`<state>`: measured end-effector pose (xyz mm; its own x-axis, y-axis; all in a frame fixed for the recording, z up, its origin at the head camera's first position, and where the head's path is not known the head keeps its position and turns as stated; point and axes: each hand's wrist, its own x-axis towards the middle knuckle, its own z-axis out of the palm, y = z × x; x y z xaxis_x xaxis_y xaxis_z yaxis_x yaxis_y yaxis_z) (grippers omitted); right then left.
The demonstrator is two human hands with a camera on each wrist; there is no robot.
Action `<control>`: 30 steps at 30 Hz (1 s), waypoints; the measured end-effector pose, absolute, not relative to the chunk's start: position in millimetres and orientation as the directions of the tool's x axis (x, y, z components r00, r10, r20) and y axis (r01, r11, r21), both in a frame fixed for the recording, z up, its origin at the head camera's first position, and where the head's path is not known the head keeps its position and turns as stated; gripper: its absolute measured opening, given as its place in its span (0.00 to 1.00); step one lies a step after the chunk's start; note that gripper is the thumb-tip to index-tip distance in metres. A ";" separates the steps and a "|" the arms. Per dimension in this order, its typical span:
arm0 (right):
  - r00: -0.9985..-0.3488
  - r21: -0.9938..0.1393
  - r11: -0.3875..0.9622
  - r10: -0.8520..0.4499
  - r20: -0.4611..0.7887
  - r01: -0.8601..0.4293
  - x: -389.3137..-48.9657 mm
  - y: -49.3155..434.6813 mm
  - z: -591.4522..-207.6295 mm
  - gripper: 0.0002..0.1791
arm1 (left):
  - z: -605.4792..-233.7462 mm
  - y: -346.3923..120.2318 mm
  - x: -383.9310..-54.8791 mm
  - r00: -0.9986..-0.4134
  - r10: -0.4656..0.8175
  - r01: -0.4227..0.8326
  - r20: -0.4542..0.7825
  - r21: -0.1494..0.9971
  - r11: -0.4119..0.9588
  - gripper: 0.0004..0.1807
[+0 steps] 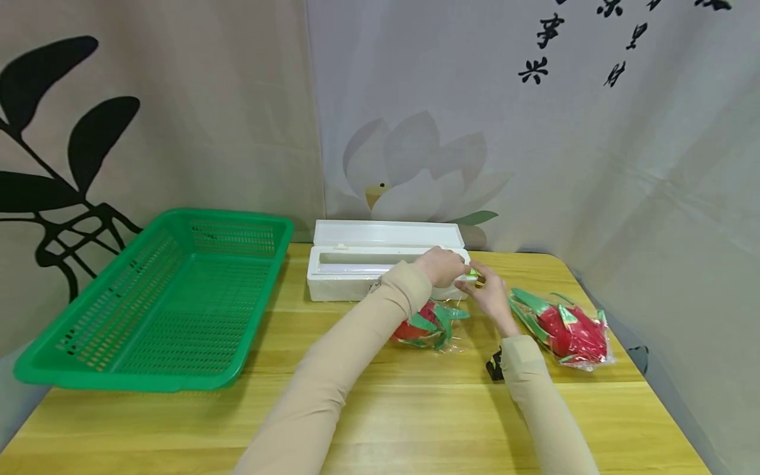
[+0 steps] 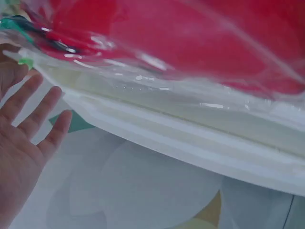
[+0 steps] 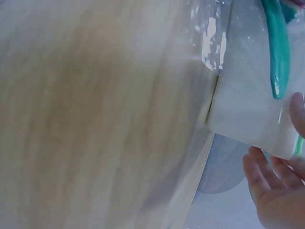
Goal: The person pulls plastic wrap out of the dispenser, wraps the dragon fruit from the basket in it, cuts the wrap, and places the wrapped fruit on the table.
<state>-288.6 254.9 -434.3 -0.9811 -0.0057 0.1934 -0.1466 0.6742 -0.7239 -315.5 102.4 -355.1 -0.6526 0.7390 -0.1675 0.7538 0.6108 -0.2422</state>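
A white cling film dispenser point(image 1: 338, 289) stands on the table with its lid point(image 1: 388, 233) raised. At its right end is a small bright green slide cutter point(image 1: 473, 272), with the fingertips of my left hand point(image 1: 442, 266) on it, partly hidden. My right hand point(image 1: 491, 298) holds the same end, thumb in front and fingers around the corner. A red dragon fruit point(image 1: 438, 319) with green scales lies in clear film before the box, partly behind the left forearm. Up close, its film point(image 2: 143, 76) is wrinkled and glossy. A second wrapped dragon fruit point(image 1: 572, 335) lies right of the right hand.
A large green plastic basket point(image 1: 234, 343) with slatted sides occupies the left of the wooden table point(image 1: 415, 422). A printed curtain point(image 1: 237, 119) hangs close behind the dispenser. The table's right edge runs beyond the second fruit.
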 end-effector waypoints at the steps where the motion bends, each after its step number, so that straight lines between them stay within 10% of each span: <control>1: -0.981 -0.722 0.676 -0.004 0.194 -0.146 -288.5 254.9 -434.2 0.36 | -357.0 105.5 -318.0 -0.658 0.728 0.748 -0.189 -0.269 0.606 0.23; 30: -0.961 -0.663 0.728 0.019 0.275 -0.175 -293.0 255.6 -437.1 0.32 | -361.8 104.7 -313.3 -0.654 0.710 0.751 -0.263 -0.345 0.564 0.34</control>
<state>-293.0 255.6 -437.1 -0.9613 0.0192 0.2750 -0.1751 0.7279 -0.6629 -313.3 104.7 -361.8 -0.6535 0.7099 -0.2625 0.7507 0.5637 -0.3445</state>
